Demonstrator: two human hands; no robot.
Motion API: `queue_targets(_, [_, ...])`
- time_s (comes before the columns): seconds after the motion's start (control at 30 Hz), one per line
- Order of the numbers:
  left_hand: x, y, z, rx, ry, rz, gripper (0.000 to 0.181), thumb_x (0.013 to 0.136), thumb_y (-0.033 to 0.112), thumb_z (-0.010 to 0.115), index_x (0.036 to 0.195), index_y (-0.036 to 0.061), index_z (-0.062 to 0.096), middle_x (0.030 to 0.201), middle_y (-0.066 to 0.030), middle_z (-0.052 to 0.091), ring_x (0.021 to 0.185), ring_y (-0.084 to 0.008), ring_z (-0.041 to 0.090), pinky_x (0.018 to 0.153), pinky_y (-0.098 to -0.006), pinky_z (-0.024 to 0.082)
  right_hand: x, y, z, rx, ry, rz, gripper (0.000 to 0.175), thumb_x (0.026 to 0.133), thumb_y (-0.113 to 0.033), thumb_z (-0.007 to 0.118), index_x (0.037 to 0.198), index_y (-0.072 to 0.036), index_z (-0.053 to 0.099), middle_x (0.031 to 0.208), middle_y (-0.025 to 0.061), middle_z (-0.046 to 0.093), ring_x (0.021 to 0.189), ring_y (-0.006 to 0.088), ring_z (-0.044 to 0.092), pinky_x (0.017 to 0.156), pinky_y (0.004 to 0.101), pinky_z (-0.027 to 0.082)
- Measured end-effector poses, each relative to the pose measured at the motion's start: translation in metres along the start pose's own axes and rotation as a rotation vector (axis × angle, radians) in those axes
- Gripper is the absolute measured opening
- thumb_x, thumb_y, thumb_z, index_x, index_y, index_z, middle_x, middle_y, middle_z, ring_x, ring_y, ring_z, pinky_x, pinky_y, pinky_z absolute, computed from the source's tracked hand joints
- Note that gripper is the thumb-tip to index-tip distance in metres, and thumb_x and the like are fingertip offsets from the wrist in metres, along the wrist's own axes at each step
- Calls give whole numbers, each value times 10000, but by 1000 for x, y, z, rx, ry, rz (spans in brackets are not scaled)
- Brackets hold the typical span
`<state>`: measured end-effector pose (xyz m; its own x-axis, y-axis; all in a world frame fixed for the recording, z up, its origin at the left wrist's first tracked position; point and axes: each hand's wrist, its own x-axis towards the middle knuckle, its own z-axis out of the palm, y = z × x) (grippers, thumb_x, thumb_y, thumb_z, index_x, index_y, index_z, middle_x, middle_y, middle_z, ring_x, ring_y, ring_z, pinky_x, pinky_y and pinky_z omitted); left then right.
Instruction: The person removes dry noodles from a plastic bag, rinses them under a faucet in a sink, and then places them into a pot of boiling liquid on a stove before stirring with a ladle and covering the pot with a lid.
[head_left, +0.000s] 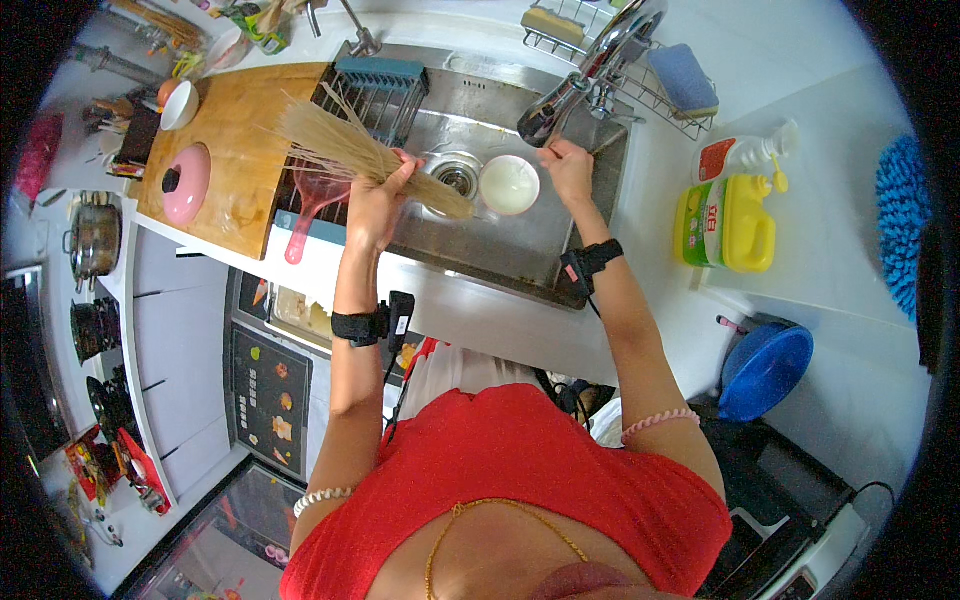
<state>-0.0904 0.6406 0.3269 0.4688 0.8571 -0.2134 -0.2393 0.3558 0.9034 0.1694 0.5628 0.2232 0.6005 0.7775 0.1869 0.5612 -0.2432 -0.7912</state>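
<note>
My left hand (379, 195) grips a bundle of thin straw-coloured strands (330, 131) at its middle. The loose end fans out over the dish rack (386, 94), and the narrow end points over the sink drain (454, 178). In the steel sink (480, 251) stands a small round bowl (510, 185) with whitish contents. My right hand (568, 171) is just right of the bowl, its fingertips drawn together by the spout of the chrome faucet (551, 109). Whether they pinch something or touch the spout is unclear.
Left of the sink, a wooden board (247, 150) carries a pink lid (191, 184) and a white bowl (180, 105). A pink translucent scoop (304, 214) overhangs the counter edge. To the right are a yellow detergent jug (724, 225), a sponge (682, 75) and a blue basin (769, 371).
</note>
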Motion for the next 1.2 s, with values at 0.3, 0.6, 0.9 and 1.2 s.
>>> queue_targets(0.3, [1,-4,11,1,1,-17,82,817,3,522,895,17,501,881,-49,531,883,-168,532,778,-273,418,17,7,-13,-189,-79,-166,150,747,-192,593,819,-69,640,701,162,595,625,338,580,583,386,464])
queue_targets(0.6, [2,-8,11,26,3,-20,79,816,15,528,887,39,504,885,-41,549,882,-158,541,768,-275,422,36,3,-51,113,240,205,176,790,-225,546,863,-84,622,808,86,625,739,260,593,673,341,451])
queue_targets(0.9, [10,-23,7,11,20,-9,64,815,48,549,869,62,518,858,-16,550,854,-130,547,678,-242,405,106,52,-35,-247,227,511,181,795,-119,470,918,7,511,943,187,564,853,306,545,706,397,428])
queue_targets(1.2, [14,-20,9,55,14,-62,104,813,76,558,904,43,520,891,-67,563,815,-176,536,693,-294,446,140,150,-25,-375,166,421,189,772,-146,491,903,-12,519,891,197,572,830,343,552,703,425,436])
